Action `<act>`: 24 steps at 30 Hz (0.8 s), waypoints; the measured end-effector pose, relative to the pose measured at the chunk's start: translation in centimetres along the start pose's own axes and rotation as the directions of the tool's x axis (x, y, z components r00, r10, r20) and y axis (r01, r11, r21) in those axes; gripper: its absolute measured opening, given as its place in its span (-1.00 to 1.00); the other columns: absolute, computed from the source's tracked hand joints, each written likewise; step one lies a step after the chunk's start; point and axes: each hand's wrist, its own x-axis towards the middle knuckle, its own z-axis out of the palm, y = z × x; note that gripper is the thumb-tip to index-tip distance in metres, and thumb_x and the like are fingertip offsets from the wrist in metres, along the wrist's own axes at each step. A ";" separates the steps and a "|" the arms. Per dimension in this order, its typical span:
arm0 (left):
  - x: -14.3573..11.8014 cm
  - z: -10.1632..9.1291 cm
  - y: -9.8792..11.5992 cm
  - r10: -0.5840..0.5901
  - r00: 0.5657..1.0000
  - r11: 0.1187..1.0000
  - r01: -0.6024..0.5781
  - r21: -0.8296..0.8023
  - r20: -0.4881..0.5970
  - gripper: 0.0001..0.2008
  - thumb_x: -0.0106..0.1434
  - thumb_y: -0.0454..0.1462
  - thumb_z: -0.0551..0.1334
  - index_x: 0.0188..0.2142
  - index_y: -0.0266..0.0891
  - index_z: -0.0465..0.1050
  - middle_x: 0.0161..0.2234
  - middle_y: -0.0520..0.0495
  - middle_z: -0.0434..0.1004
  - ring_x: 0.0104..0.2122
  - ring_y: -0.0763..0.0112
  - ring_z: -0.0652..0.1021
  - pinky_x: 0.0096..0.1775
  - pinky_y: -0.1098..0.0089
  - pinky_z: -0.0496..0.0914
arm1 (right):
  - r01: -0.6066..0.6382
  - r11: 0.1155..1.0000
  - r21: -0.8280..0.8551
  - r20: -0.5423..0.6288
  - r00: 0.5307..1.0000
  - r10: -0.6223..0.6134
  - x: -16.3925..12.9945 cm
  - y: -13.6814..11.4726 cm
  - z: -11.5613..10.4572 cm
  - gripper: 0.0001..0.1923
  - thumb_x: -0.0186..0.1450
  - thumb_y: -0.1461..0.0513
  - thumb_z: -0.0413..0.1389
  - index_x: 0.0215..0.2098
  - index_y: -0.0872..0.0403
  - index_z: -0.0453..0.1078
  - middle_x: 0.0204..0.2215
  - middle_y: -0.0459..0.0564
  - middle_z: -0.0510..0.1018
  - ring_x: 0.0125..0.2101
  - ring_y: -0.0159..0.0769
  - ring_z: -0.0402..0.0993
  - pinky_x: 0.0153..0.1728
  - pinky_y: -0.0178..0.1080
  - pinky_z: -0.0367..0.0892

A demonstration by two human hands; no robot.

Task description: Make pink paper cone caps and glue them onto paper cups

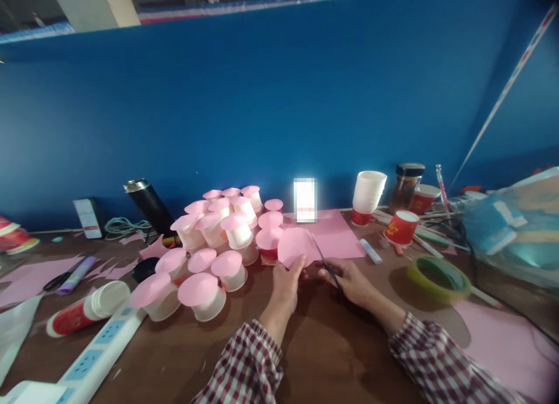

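My left hand [286, 284] pinches the lower edge of a round piece of pink paper [296, 245], thumb on top. In my right hand [349, 282] is a pair of dark-handled scissors [331, 271], its blades pointing up and left at the right edge of the round paper. Behind them a larger pink sheet [334, 235] lies flat on the table. To the left stand several paper cups [238, 232] topped with pink paper discs, some of them stacked. The nearest capped cup [269, 241] is just left of the round paper.
A stack of white cups [369, 194], a red cup [402, 226], a glue stick [370, 251] and a tape roll [439, 279] stand or lie at right. At left are a power strip [102, 348], tipped cups [87, 308] and a black flask [151, 209]. A blue partition [279, 101] rises behind.
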 end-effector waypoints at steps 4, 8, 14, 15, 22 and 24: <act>0.0 -0.1 -0.3 0.021 0.999 1.000 -0.021 0.000 0.031 -0.63 -0.11 -0.13 0.40 -0.39 -0.38 0.46 -0.56 0.00 0.46 -0.62 0.55 0.39 -0.56 0.50 0.29 | -0.002 1.000 0.030 0.001 1.000 0.002 0.0 -0.1 0.0 -0.58 0.15 0.02 0.18 -0.17 0.17 0.41 -0.62 -0.16 0.36 -0.64 -0.46 0.22 -0.62 -0.39 0.19; 0.0 -0.2 -0.5 0.023 0.997 1.000 -0.025 0.019 0.074 -0.65 -0.08 -0.13 0.39 -0.41 -0.39 0.47 -0.57 0.00 0.46 -0.62 0.56 0.39 -0.57 0.50 0.29 | 0.018 0.999 0.047 -0.007 1.000 -0.018 -0.1 -0.2 0.0 -0.66 0.16 0.07 0.18 -0.24 0.17 0.38 -0.64 -0.19 0.32 -0.63 -0.48 0.21 -0.62 -0.41 0.16; 0.0 -0.2 -0.4 0.018 0.995 0.999 -0.022 0.032 0.099 -0.67 -0.07 -0.15 0.39 -0.44 -0.39 0.44 -0.62 0.04 0.42 -0.67 0.59 0.34 -0.61 0.52 0.24 | 0.053 0.998 0.045 -0.011 0.999 -0.053 0.0 -0.5 -0.2 -0.71 0.15 0.08 0.19 -0.36 0.16 0.35 -0.60 -0.17 0.33 -0.59 -0.48 0.21 -0.59 -0.42 0.14; 0.0 -0.1 -0.4 0.018 0.995 0.999 -0.021 0.028 0.100 -0.68 -0.07 -0.15 0.39 -0.45 -0.39 0.44 -0.62 0.05 0.41 -0.67 0.60 0.33 -0.61 0.52 0.23 | 0.053 0.998 0.042 -0.009 0.999 -0.053 0.0 -0.5 -0.2 -0.72 0.15 0.08 0.19 -0.36 0.16 0.35 -0.60 -0.17 0.33 -0.59 -0.48 0.20 -0.59 -0.42 0.14; -0.2 0.0 0.1 0.006 0.995 1.000 -0.008 0.022 0.095 -0.67 -0.09 -0.15 0.40 -0.45 -0.39 0.44 -0.61 0.04 0.42 -0.66 0.59 0.34 -0.60 0.51 0.24 | 0.057 0.998 0.026 -0.001 0.998 -0.057 -0.1 -0.7 -0.2 -0.71 0.16 0.07 0.17 -0.36 0.15 0.35 -0.59 -0.16 0.32 -0.59 -0.48 0.20 -0.59 -0.41 0.13; -0.2 0.0 0.1 -0.002 0.996 1.000 0.001 0.017 0.092 -0.66 -0.10 -0.15 0.41 -0.42 -0.39 0.44 -0.59 0.03 0.44 -0.65 0.58 0.35 -0.60 0.51 0.24 | 0.063 0.998 0.025 -0.002 0.998 -0.063 0.0 -0.6 -0.2 -0.71 0.16 0.07 0.17 -0.36 0.15 0.35 -0.59 -0.16 0.32 -0.59 -0.48 0.19 -0.59 -0.41 0.12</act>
